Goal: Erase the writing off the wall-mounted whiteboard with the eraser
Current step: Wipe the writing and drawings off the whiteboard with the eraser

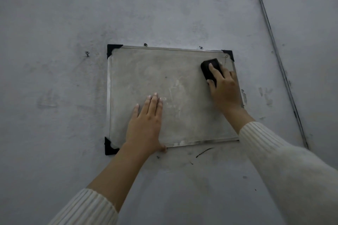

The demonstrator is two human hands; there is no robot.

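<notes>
A small whiteboard (pixel 184 71) with a metal frame and black corner caps hangs on a grey wall. Its surface is smeared grey, with faint pale streaks near the middle and a thin mark by the top right corner. My right hand (pixel 224 87) presses a black eraser (pixel 210 69) against the board's upper right part, fingers over its top. My left hand (pixel 146 124) lies flat on the lower left part of the board, fingers together and thumb hooked under the bottom frame. It holds nothing.
A grey painted wall (pixel 54 97) surrounds the board, with a screw (pixel 87 53) to the left and two mounting screws above the frame. A metal strip (pixel 281 64) runs diagonally at the right. A dark smear (pixel 204 152) marks the wall below the board.
</notes>
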